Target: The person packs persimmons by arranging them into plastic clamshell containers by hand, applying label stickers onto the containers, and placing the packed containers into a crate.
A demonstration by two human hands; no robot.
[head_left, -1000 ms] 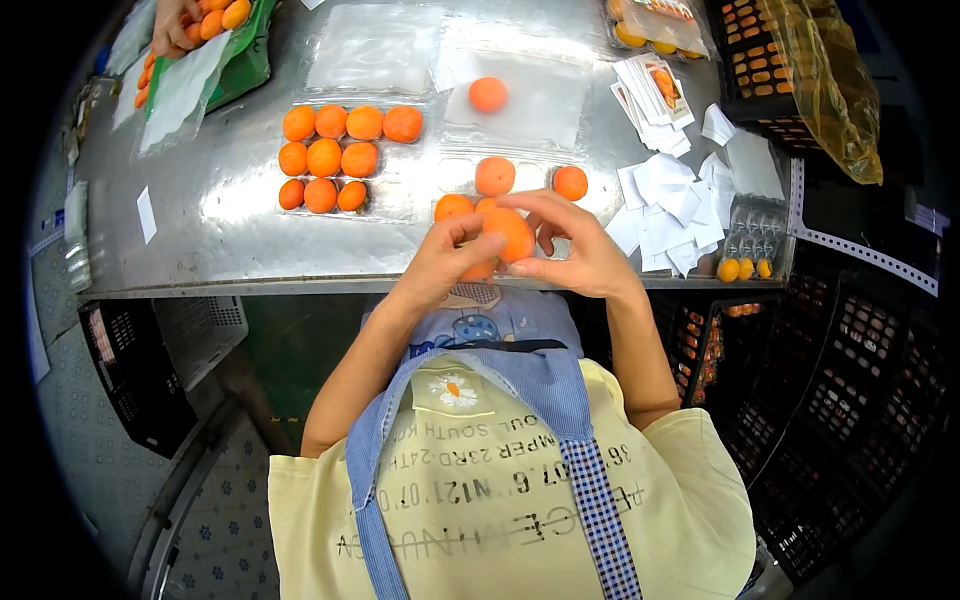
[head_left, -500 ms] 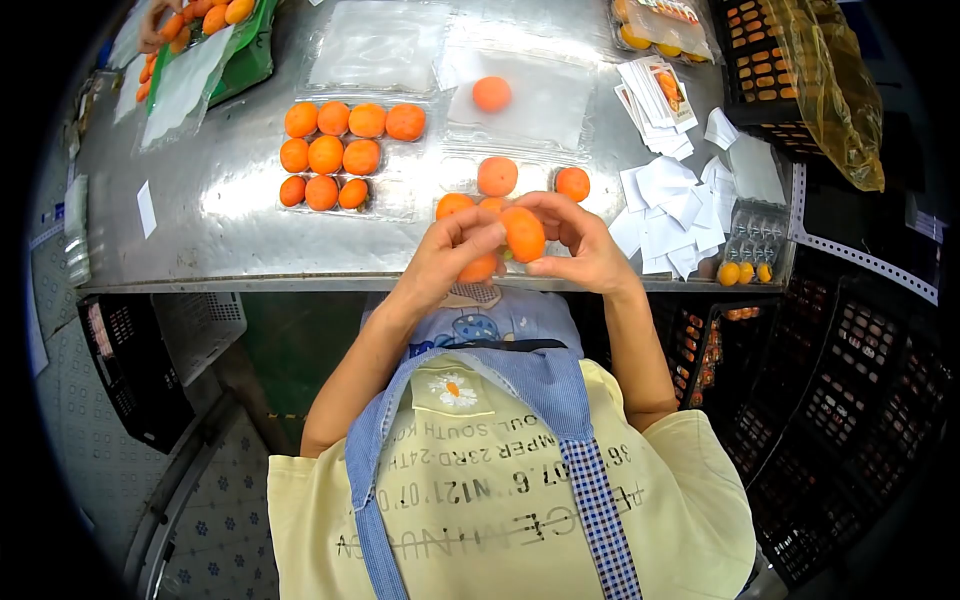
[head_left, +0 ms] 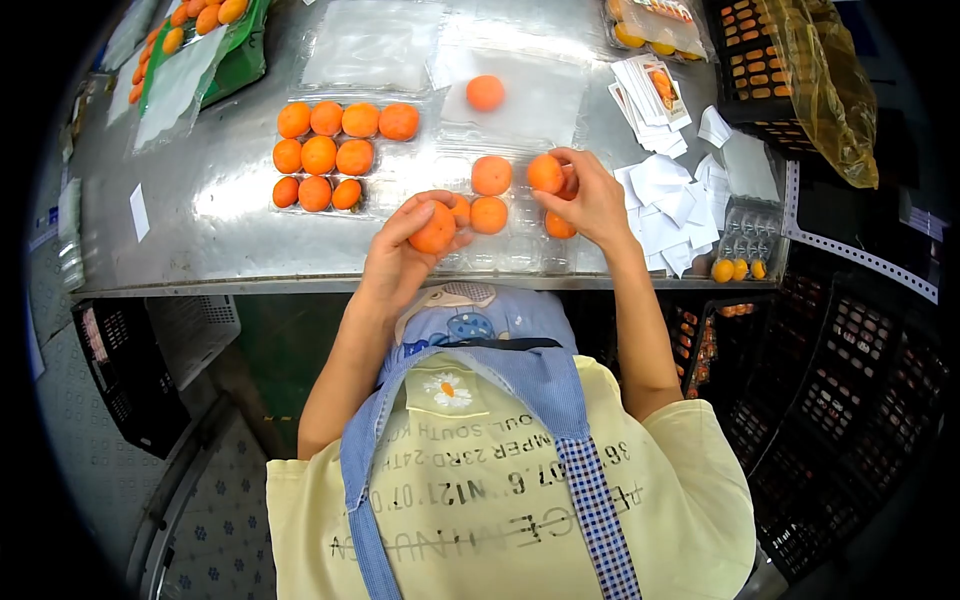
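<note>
My left hand [head_left: 405,245] is closed on an orange fruit [head_left: 433,230] near the table's front edge. Thumb and fingers of my right hand [head_left: 585,195] grip another orange fruit [head_left: 545,173], over the right part of a clear plastic tray [head_left: 515,250]. Between my hands, two fruits [head_left: 488,215] sit one behind the other in the tray. One more lies partly behind my left fingers, and another fruit [head_left: 559,225] is just below my right hand. To the left, a second clear tray [head_left: 390,195] holds several orange fruits [head_left: 319,155].
A single fruit [head_left: 485,93] rests on stacked clear packaging [head_left: 545,110]. White paper slips [head_left: 660,215] and printed cards [head_left: 650,105] lie on the right. Beyond them is a black crate [head_left: 745,60] with a yellow bag. A green tray [head_left: 235,65] of fruit stands back left.
My hands have moved apart: the left went left with a fruit, the right moved up and right and now grips one over the tray. The other person's hand at the back left has gone from view.
</note>
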